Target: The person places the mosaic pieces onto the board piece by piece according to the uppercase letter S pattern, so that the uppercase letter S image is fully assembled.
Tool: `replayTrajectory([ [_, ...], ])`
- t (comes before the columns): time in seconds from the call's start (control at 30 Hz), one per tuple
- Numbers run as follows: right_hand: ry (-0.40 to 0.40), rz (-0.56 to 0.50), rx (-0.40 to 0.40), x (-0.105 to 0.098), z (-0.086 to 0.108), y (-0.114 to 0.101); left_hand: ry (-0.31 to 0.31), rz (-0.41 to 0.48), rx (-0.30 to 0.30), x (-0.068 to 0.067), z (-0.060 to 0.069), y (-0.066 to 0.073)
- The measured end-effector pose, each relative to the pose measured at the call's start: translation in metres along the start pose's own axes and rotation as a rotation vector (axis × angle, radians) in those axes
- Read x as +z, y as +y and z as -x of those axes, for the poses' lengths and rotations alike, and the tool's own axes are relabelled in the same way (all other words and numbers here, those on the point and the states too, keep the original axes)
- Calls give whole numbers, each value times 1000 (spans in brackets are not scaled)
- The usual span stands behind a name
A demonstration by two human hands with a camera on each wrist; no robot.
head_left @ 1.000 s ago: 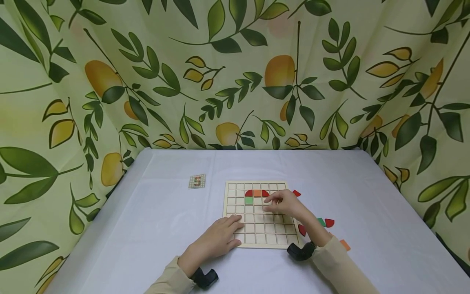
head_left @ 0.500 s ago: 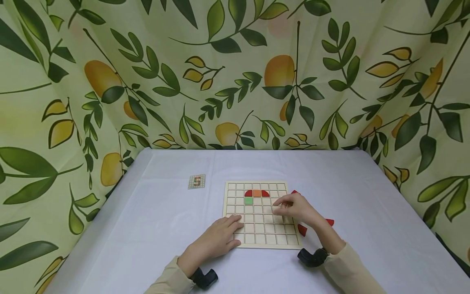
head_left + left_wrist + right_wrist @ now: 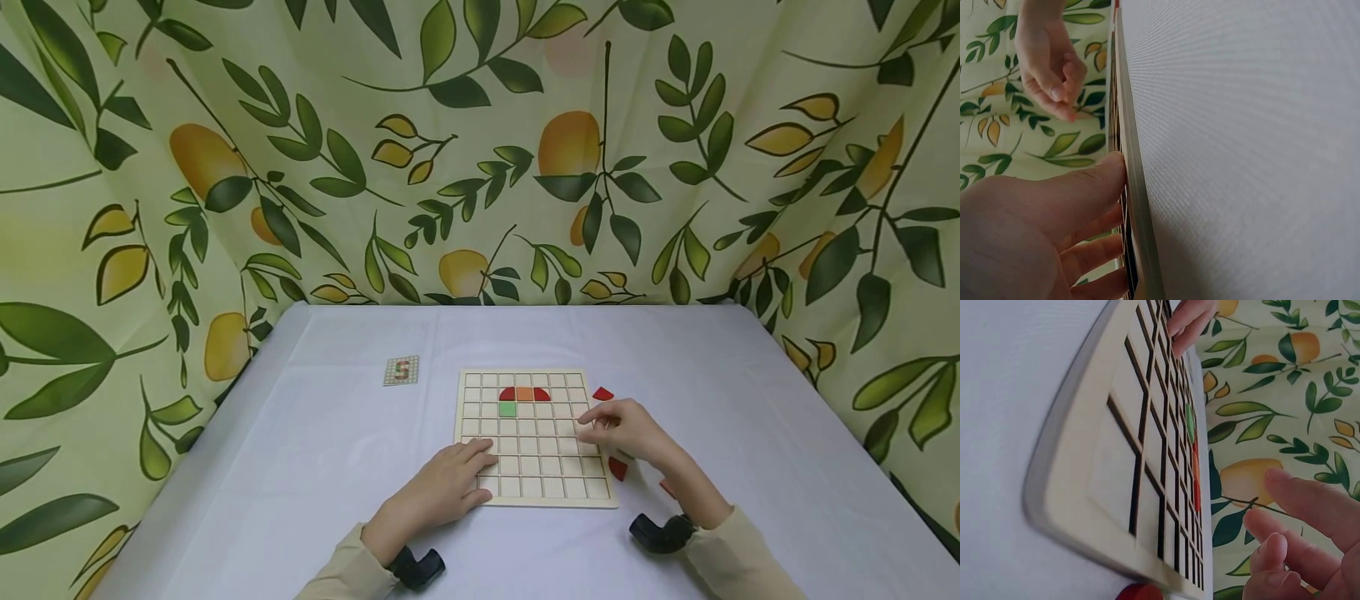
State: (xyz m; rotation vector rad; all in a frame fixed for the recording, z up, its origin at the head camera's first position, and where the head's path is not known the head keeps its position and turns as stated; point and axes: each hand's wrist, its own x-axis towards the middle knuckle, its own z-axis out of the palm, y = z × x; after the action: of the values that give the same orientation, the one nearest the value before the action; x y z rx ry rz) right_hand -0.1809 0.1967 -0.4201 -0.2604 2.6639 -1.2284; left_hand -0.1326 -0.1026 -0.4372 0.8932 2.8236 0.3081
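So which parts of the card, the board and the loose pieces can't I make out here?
Card, head view: pattern too small to read square by square.
Board, head view: some left-edge squares hidden by the left hand.
Loose piece, head view: partly covered by the right forearm.
Red piece, right wrist view: cut off by the bottom edge.

A curtain [image 3: 480,158] with printed leaves and orange fruit hangs behind the white tablecloth [image 3: 322,425].

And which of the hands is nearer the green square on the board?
Left. The left hand rests on the left edge of the board, to the near left of the green square; the right hand hovers over the board's right edge, several cells to the square's right.
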Motion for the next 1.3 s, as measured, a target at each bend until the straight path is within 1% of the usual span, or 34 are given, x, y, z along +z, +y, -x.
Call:
replayTrajectory([
  [0.23,1,-28,5,-8,5,11,2,-7,1,1,0,0],
  [0.6,17,11,16,-20,15,26,-2,-8,1,0,0,0],
  [0.83,27,27,54,-27,22,33,5,-5,5,0,0,0],
  [1.07,37,37,89,-35,23,41,8,-3,7,-1,1,0],
  [1.3,25,70,51,-41,25,49,4,-8,0,-2,1,1],
])
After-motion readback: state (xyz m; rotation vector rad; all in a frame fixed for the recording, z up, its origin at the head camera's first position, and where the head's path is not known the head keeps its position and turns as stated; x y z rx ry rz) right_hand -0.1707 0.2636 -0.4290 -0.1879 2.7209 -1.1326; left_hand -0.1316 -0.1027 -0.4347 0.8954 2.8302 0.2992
